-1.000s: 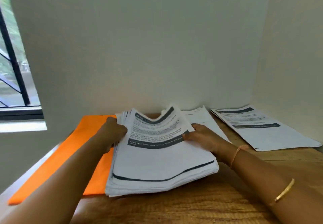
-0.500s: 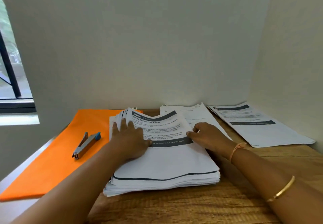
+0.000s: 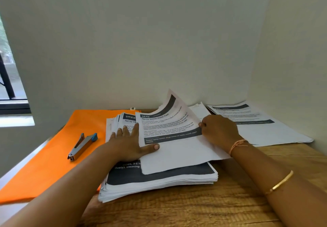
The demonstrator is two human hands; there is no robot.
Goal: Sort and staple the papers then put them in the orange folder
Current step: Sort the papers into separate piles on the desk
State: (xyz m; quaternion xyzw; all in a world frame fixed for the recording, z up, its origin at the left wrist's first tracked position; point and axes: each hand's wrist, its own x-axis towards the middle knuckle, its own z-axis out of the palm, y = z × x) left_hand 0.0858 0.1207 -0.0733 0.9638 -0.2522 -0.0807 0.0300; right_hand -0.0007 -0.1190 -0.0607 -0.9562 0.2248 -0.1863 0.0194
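Observation:
A thick stack of printed papers [image 3: 159, 179] lies in the middle of the wooden table, partly over the orange folder [image 3: 53, 156]. My right hand [image 3: 219, 132] pinches the right edge of the top sheet [image 3: 169, 134] headed "3646", and the sheet's far end curls up off the stack. My left hand [image 3: 129, 145] lies flat on the stack with straight fingers, its thumb on the lifted sheet. A metal stapler [image 3: 82, 146] with a blue end rests on the folder to the left.
Two more paper piles lie at the back right, one white sheet [image 3: 200, 109] and a printed pile [image 3: 256, 124] against the right wall. The wooden table [image 3: 194, 207] meets walls behind and on the right. A window [image 3: 10, 85] is on the left.
My right hand has lifted the top sheet and pulled it to the right, uncovering the dark-banded page beneath. My left hand stays flat on the stack.

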